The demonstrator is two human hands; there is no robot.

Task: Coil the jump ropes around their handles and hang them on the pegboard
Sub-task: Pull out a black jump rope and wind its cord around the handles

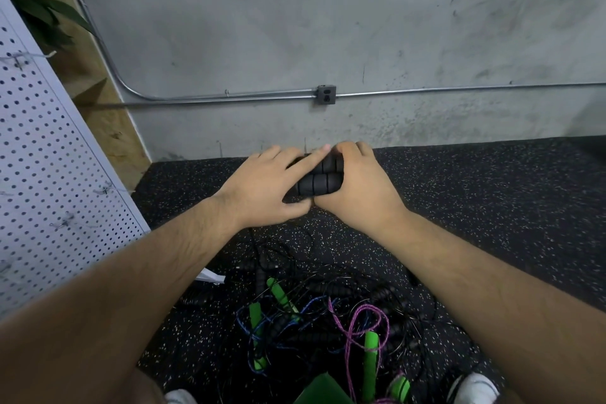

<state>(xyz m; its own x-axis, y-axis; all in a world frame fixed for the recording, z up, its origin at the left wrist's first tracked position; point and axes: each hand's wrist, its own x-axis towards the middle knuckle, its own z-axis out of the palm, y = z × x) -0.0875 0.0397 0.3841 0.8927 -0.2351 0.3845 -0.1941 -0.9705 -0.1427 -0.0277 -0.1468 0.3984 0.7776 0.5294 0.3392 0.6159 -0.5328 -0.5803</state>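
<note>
The right hand (357,187) is closed round the right ends of the two black handles (319,187). The left hand (262,187) holds their left ends, thumb beneath and index finger straight across the top. The pegboard (49,174) stands off to the left, nearer the left hand. The tangle of ropes (311,321) lies on the floor below the wrists. The handles sit side by side, long axis left to right, so the cord likely winds crosswise.
</note>
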